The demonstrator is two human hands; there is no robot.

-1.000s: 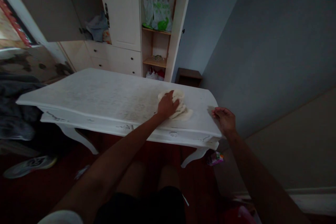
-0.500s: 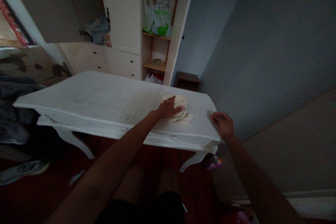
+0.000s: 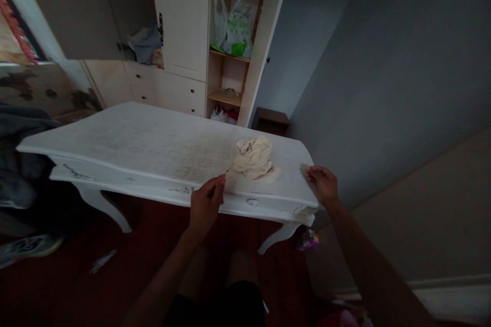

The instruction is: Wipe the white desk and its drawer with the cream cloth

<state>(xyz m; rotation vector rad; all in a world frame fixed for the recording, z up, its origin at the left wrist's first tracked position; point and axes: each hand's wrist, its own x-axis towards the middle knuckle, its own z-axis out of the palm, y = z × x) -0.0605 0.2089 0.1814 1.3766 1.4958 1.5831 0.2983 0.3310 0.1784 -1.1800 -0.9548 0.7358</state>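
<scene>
A crumpled cream cloth (image 3: 253, 157) lies loose on the white table (image 3: 149, 133), right of its middle. My left hand (image 3: 206, 207) is at the front edge, nearer to me than the cloth and apart from it. Its fingers are curled together in a pinch; a tiny dark speck shows by the fingertips, and I cannot make out what they hold. At the table's right end is my right hand (image 3: 323, 182), its fingers drawn together and nothing visible in them. Grey smudges mark the tabletop left of the cloth.
Behind the table stands a wardrobe (image 3: 180, 25) with open doors and plastic bags (image 3: 238, 30) on a shelf. A grey wall (image 3: 383, 87) closes off the right side. A shoe (image 3: 28, 249) and a purple packet (image 3: 307, 240) are on the red floor.
My left hand has let go of the cloth and drawn back toward me to the front edge, its fingers now pinched. The cloth stays in place; my right hand has hardly moved.
</scene>
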